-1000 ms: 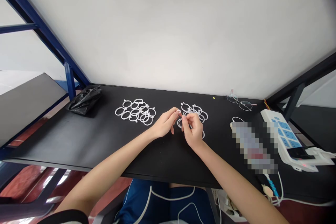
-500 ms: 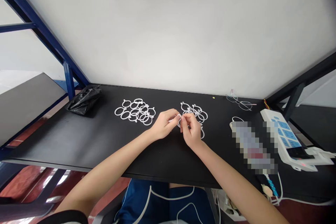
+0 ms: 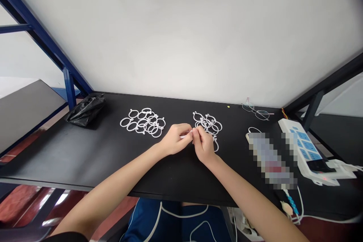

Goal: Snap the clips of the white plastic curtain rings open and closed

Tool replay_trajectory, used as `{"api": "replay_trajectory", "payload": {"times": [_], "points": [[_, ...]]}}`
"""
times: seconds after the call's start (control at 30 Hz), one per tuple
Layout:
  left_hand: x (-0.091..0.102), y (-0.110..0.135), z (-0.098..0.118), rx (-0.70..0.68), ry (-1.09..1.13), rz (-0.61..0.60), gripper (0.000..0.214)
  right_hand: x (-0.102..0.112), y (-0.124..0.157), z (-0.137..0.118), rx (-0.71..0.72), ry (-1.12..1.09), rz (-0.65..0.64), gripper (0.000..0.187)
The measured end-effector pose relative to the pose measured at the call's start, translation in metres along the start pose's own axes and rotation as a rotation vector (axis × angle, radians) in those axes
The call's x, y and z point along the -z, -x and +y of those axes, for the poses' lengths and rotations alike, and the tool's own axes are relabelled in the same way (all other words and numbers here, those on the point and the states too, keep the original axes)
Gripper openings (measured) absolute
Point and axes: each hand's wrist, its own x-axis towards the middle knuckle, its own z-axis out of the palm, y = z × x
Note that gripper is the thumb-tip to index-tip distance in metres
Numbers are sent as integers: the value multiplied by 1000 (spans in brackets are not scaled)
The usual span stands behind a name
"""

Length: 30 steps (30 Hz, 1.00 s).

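Close together over the black table, my left hand [image 3: 176, 140] and my right hand [image 3: 204, 145] are both closed on a small white curtain ring [image 3: 184, 136]. My left fingers wrap around its body and hide most of it. The thumb and fingers of my right hand pinch its near-right end, where the detail is covered by fingertips. Left of my hands lies a loose pile of white rings [image 3: 147, 122] with little knobs. Just beyond my right hand is a second pile of white rings [image 3: 208, 124] with small loops, partly hidden by that hand.
A crumpled black plastic bag [image 3: 86, 110] rests at the table's far left. To the right are eyeglasses [image 3: 262, 115], a blurred-out phone [image 3: 270, 160] with a cable, and a white power strip [image 3: 304, 147]. A white wall [image 3: 181, 38] stands behind the black table [image 3: 107, 151].
The camera view has shifted slightly. My hands have drawn closer together around the ring, which now shows less between the fingers. Both piles look unchanged.
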Motion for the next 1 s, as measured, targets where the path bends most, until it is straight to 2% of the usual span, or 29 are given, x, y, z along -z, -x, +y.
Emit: {"api": "replay_trajectory", "payload": {"times": [0.33, 0.57, 0.7, 0.83, 1.0], "points": [[1, -1, -1, 36, -14, -10, 47, 3, -4, 2, -19, -10, -48, 30], [5, -3, 4, 67, 56, 0, 31, 2, -1, 2, -29, -26, -18, 26], [8, -3, 2, 108, 96, -30, 28, 2, -1, 0, -48, -79, -80, 26], [8, -1, 1, 138, 24, 18, 19, 3, -2, -1, -60, -83, -140, 23], [7, -1, 2, 204, 134, 5, 39, 6, -4, -1, -41, -74, -84, 22]]}}
